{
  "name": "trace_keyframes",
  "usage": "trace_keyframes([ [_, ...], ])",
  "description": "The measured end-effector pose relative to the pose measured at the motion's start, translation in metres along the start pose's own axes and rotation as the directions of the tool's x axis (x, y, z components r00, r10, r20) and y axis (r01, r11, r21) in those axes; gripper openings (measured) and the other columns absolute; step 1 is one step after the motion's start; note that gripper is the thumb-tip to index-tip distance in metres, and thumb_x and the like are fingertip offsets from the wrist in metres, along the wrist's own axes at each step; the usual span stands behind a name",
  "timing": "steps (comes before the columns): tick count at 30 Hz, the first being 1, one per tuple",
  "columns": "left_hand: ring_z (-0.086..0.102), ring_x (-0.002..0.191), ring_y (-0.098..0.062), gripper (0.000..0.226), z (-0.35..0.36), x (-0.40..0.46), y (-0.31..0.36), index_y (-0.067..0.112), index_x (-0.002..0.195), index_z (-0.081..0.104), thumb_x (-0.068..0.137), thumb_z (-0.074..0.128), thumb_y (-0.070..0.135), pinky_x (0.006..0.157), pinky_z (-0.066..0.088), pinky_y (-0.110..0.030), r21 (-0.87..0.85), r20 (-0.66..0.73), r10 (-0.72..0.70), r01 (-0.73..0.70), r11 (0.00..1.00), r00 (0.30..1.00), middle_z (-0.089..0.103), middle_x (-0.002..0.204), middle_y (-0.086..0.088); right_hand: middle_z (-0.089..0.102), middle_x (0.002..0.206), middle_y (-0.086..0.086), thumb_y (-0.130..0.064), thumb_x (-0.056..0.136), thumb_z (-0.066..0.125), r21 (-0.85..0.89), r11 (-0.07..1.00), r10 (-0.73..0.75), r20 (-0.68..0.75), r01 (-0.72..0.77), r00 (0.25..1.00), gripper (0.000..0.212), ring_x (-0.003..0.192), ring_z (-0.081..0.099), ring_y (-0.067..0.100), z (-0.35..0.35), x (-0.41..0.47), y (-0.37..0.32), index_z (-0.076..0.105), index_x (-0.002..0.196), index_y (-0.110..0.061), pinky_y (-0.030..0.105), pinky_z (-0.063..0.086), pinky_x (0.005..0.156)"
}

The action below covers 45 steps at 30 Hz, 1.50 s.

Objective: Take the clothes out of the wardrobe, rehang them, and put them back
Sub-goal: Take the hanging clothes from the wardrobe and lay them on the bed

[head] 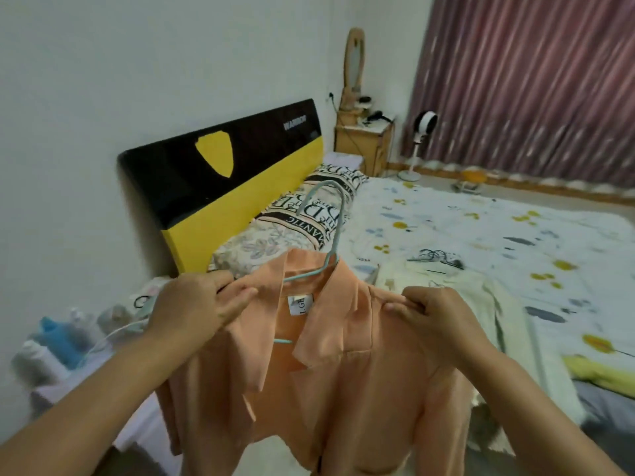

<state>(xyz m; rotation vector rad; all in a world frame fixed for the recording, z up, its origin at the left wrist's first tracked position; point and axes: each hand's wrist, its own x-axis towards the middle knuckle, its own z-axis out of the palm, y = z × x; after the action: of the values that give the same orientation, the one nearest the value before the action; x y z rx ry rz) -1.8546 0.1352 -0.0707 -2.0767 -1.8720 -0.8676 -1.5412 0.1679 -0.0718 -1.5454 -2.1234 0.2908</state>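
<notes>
Soft orange shirt (343,372) on curved wire hanger (330,228)

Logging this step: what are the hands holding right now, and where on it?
The orange shirt on its hanger: left hand grips one shoulder, right hand pinches the other.

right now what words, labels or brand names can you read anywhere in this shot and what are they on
"WARRIOR", pale letters, somewhat blurred, on the black headboard.
"I. GE", cut off by the collar, on the white neck label of the orange shirt.
"ANTIC", probably the end of ROMANTIC, on the printed pillow; its other large letters are too distorted to read.
Nothing else is legible.
</notes>
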Motion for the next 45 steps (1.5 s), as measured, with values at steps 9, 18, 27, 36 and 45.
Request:
trace_keyframes([
  [9, 0.043, 0.051, -0.025, 0.048, 0.106, 0.073, 0.114, 0.023, 0.047, 0.026, 0.062, 0.030, 0.068, 0.046, 0.022, -0.028, -0.253, 0.087, 0.192, -0.165, 0.953, 0.977, 0.032, 0.042, 0.005, 0.028, 0.047, -0.002, -0.036, 0.083, 0.066, -0.086, 0.970, 0.223, -0.077, -0.230, 0.972, 0.055, 0.048, 0.028, 0.011, -0.063, -0.016, 0.125, 0.024, 0.053, -0.018, 0.031, 0.019, 0.051],
  [18, 0.040, 0.050, -0.020, 0.049, 0.197, 0.133, 0.192, 0.024, 0.047, 0.028, 0.065, 0.036, 0.069, 0.046, 0.025, -0.028, -0.342, 0.211, 0.280, -0.198, 0.919, 0.937, 0.033, 0.044, 0.007, 0.027, 0.047, -0.002, -0.038, 0.082, 0.066, -0.124, 0.924, 0.346, -0.127, -0.361, 0.929, 0.055, 0.048, 0.025, 0.011, -0.093, -0.002, 0.226, 0.023, 0.053, -0.019, 0.034, 0.019, 0.053],
  [27, 0.041, 0.051, -0.017, 0.054, 0.298, 0.228, 0.204, 0.020, 0.050, 0.031, 0.067, 0.036, 0.071, 0.047, 0.024, -0.029, -0.401, 0.330, 0.329, -0.184, 0.897, 0.885, 0.037, 0.046, 0.003, 0.029, 0.048, -0.001, -0.038, 0.083, 0.067, -0.125, 0.860, 0.481, -0.124, -0.495, 0.868, 0.055, 0.048, 0.029, 0.011, -0.075, 0.080, 0.300, 0.025, 0.053, -0.019, 0.032, 0.019, 0.052],
  [36, 0.039, 0.051, -0.014, 0.049, 0.393, 0.322, 0.208, 0.020, 0.052, 0.032, 0.086, 0.057, 0.046, 0.047, 0.022, -0.028, -0.410, 0.435, 0.319, -0.130, 0.903, 0.842, 0.038, 0.049, 0.003, 0.040, 0.053, -0.001, -0.040, 0.086, 0.062, -0.120, 0.773, 0.605, -0.156, -0.622, 0.781, 0.046, 0.052, 0.037, 0.010, -0.046, 0.172, 0.358, 0.037, 0.057, -0.015, 0.029, 0.022, 0.050],
  [45, 0.050, 0.067, -0.021, 0.044, 0.502, 0.382, 0.222, 0.018, 0.059, 0.037, 0.090, 0.050, 0.047, 0.056, 0.029, -0.032, -0.333, 0.522, 0.189, -0.005, 0.943, 0.832, 0.047, 0.060, 0.002, 0.048, 0.055, -0.004, -0.052, 0.082, 0.060, -0.060, 0.672, 0.718, -0.193, -0.738, 0.669, 0.049, 0.066, 0.051, 0.020, -0.005, 0.267, 0.455, 0.038, 0.054, -0.019, 0.034, 0.038, 0.058],
])
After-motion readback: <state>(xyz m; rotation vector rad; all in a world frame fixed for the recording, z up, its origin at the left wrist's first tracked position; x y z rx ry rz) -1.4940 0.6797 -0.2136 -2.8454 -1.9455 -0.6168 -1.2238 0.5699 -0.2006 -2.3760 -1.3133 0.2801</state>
